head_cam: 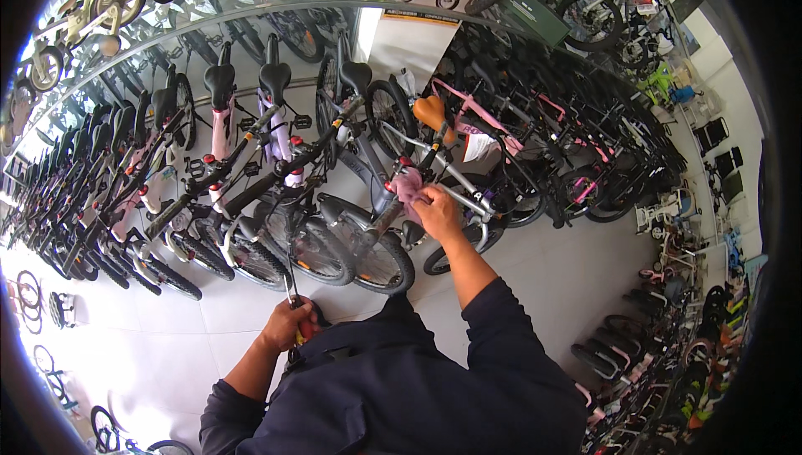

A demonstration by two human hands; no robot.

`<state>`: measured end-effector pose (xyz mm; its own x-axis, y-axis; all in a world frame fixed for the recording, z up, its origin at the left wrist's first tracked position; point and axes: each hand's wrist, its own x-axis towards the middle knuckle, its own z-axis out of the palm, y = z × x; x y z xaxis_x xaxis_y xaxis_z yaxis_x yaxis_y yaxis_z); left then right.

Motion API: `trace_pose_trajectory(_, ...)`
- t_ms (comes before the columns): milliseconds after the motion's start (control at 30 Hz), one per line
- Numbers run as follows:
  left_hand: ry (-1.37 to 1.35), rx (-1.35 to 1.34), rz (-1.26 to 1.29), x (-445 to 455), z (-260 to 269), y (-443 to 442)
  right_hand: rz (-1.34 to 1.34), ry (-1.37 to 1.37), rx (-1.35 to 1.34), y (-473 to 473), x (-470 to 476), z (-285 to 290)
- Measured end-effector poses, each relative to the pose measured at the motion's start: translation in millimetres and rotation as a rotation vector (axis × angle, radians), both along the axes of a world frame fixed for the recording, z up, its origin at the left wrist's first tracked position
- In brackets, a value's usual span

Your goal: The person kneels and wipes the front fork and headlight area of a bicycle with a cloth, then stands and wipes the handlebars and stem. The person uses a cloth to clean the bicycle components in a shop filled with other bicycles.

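My right hand [440, 212] pinches a crumpled mauve cloth [408, 184]. The cloth lies against the handlebar of a dark grey bicycle [366, 172], near red fittings and the black handlebar grip [383, 219]. Low and close to my body, my left hand [289, 324] is closed around slim hand tools. One has a red and yellow handle [306, 331], and thin metal shafts [289, 286] point up past the fingers. Their exact kind is hard to tell. A black front tyre [401, 273] of the grey bicycle stands just ahead of my legs.
Parked bicycles stand packed side by side, among them a lilac one [274, 132], a pink one [218, 132] and one with a tan saddle [430, 113]. Behind runs a glass display counter [207, 19] with a printed carton [410, 35]. Small bikes [626, 355] line the right.
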<state>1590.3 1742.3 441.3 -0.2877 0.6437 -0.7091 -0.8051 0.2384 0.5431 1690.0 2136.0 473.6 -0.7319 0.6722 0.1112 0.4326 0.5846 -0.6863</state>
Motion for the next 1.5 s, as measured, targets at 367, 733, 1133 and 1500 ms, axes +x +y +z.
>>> trace_pose_trajectory(367, 0.757, -0.091, 0.278, 16.6, 85.5, 190.8, 0.355, 0.289, 0.017, 62.6, 3.6, -57.2)
trace_pose_trajectory(733, 0.652, -0.194, 0.042, 17.9, 107.8, 225.7, 0.326, 0.021, 0.043, 114.1, -20.6, -60.3)
trace_pose_trajectory(1133, 0.532, -0.152, -0.043, 1.8, 110.5, 220.9, 0.194, -0.235, 0.396, 210.0, -32.8, -89.6)
trace_pose_trajectory(1500, 0.522, -0.246, 0.287, 18.1, 102.9, 226.0, 0.792, 0.219, 0.146, 126.5, -6.4, -78.4)
